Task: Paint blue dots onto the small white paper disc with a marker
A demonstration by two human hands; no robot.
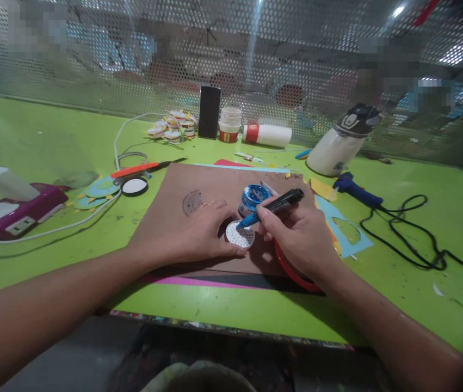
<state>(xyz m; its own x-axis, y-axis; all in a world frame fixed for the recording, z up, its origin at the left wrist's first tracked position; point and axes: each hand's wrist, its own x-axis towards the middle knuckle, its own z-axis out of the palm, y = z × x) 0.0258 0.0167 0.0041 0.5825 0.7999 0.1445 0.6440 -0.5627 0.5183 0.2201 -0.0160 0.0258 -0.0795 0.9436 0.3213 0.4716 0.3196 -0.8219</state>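
Observation:
My left hand (198,231) rests on the brown board (153,218), its thumb and fingers closed around the edge of a small round white disc (239,239) with blue dots on its face. In my right hand (302,234) is a marker (282,201) with a dark body and a blue front end. Its tip meets the disc's face, or hovers just over it; I cannot tell which. Just behind the disc stands an open jar (253,197) stained with blue. A clear protractor (192,202) lies beyond my left hand. Under my right hand shows a red ring-like rim (292,272), partly hidden.
At right are a blue glue gun (359,191) with a black cord, cut paper (356,234) and a white bottle (337,147). Behind stand a phone (209,112) and paper cups (229,128). At left lie a purple power strip (23,212), a cable and an orange-handled tool (135,170).

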